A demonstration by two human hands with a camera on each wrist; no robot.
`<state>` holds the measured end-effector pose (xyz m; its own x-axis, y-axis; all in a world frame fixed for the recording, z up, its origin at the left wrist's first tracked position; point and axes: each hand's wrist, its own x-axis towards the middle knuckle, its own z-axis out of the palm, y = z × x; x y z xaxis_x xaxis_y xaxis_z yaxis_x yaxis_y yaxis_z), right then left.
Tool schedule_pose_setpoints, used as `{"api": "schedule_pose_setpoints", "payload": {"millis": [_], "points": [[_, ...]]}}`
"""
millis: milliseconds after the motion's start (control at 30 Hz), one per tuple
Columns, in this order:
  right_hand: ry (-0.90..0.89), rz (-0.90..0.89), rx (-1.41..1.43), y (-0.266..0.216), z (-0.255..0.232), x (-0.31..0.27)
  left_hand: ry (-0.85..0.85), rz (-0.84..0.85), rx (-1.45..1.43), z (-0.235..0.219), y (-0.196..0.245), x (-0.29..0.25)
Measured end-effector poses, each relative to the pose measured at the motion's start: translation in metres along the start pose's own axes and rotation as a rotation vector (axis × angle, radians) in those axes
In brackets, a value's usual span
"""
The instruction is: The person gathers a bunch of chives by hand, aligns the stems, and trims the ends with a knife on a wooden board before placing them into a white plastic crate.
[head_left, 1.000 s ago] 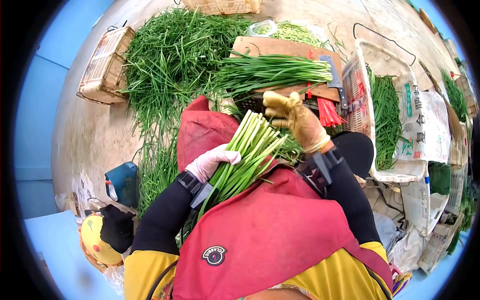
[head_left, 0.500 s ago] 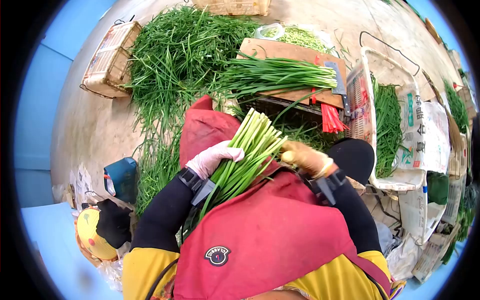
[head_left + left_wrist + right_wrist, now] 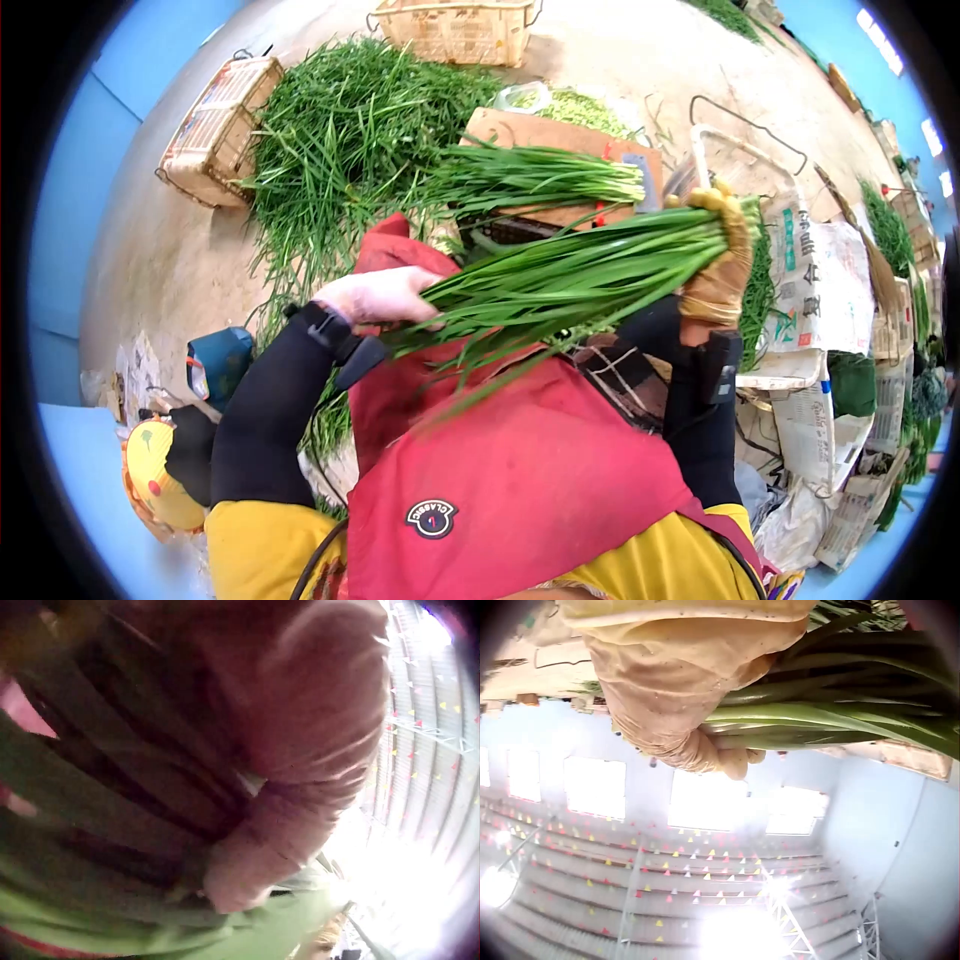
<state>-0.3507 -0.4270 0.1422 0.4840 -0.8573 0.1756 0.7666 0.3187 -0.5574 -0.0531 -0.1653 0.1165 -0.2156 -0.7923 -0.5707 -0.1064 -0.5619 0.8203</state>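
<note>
A loose bunch of garlic chives (image 3: pixel 570 275) stretches across my lap, its pale stalk ends to the right and long leaves to the left. My right hand (image 3: pixel 722 260), in a yellowish glove, grips it near the stalk ends. In a pale pink glove, my left hand (image 3: pixel 380 297) holds the leafy end. The left wrist view shows gloved fingers (image 3: pixel 277 832) curled over dark green leaves. Leaves (image 3: pixel 840 712) run out of the right fist in the right wrist view. Beyond the held bunch, another chive bunch (image 3: pixel 545 178) lies on a wooden board (image 3: pixel 500 125).
A large heap of chives (image 3: pixel 350 130) covers the floor at the front left. Beside it stands a plastic crate (image 3: pixel 220 135), with another crate (image 3: pixel 455 30) farther back. A cleaver blade (image 3: pixel 645 180) lies on the board. At right are a white basket (image 3: pixel 790 372) and a printed sack (image 3: pixel 815 270).
The held bunch has swung from upright at the left to lying crosswise. My right hand has taken its stalk end and moved right; my left hand now holds the leaves.
</note>
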Motion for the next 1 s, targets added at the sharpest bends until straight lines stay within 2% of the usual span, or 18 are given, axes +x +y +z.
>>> {"api": "schedule_pose_setpoints", "payload": {"millis": [67, 133, 200, 300, 367, 400, 467, 533, 600, 667, 700, 767, 800, 867, 900, 933, 967, 1000], "points": [[0.095, -0.151, -0.12, -0.039, -0.011, 0.0, 0.051, -0.192, 0.085, -0.013, 0.002, -0.021], [0.074, -0.292, -0.147, -0.072, -0.014, -0.001, 0.216, -0.22, 0.087, -0.013, 0.0, -0.04], [0.013, -0.323, -0.077, -0.098, -0.012, -0.011, 0.304, -0.089, -0.019, -0.027, -0.024, -0.05], [-0.034, -0.434, -0.169, -0.127, -0.025, -0.017, 0.364, -0.135, -0.009, -0.031, -0.013, -0.075], [-0.009, -0.462, -0.156, -0.135, -0.025, -0.024, 0.413, 0.017, -0.108, -0.032, -0.015, -0.086], [0.059, -0.503, -0.193, -0.137, -0.026, -0.026, 0.423, 0.02, -0.107, -0.031, -0.016, -0.087], [0.083, -0.529, -0.236, -0.137, -0.024, -0.032, 0.633, 0.325, 0.033, -0.029, -0.021, -0.072], [0.054, -0.552, -0.225, -0.139, -0.027, -0.037, 0.635, 0.401, 0.137, -0.029, -0.021, -0.052], [0.116, -0.618, -0.342, -0.14, -0.032, -0.044, 0.637, 0.609, 0.121, -0.017, -0.011, -0.029], [-0.034, -0.576, -0.251, -0.147, -0.027, -0.049, 0.682, 0.764, 0.148, -0.014, -0.003, -0.007], [-0.033, -0.591, -0.245, -0.149, -0.028, -0.051, 0.769, 0.811, 0.475, -0.012, 0.008, -0.002], [-0.103, -0.584, -0.105, -0.155, -0.034, -0.055, 0.77, 0.923, 0.691, -0.006, 0.025, 0.011], [-0.159, -0.584, -0.163, -0.156, -0.031, -0.058, 0.765, 0.971, 0.772, -0.001, 0.032, 0.016], [-0.16, -0.618, -0.176, -0.153, -0.024, -0.065, 0.62, 0.895, 0.793, 0.009, 0.041, 0.023], [-0.157, -0.623, -0.178, -0.153, -0.024, -0.067, 0.433, 0.864, 0.626, 0.01, 0.043, 0.031], [-0.183, -0.629, -0.227, -0.154, -0.026, -0.068, 0.548, 0.835, 0.829, 0.016, 0.041, 0.034], [-0.208, -0.638, -0.277, -0.156, -0.026, -0.07, 0.569, 0.817, 0.924, 0.019, 0.043, 0.038], [-0.24, -0.564, -0.119, -0.15, -0.019, -0.072, 0.589, 0.798, 1.015, 0.023, 0.045, 0.043]]}}
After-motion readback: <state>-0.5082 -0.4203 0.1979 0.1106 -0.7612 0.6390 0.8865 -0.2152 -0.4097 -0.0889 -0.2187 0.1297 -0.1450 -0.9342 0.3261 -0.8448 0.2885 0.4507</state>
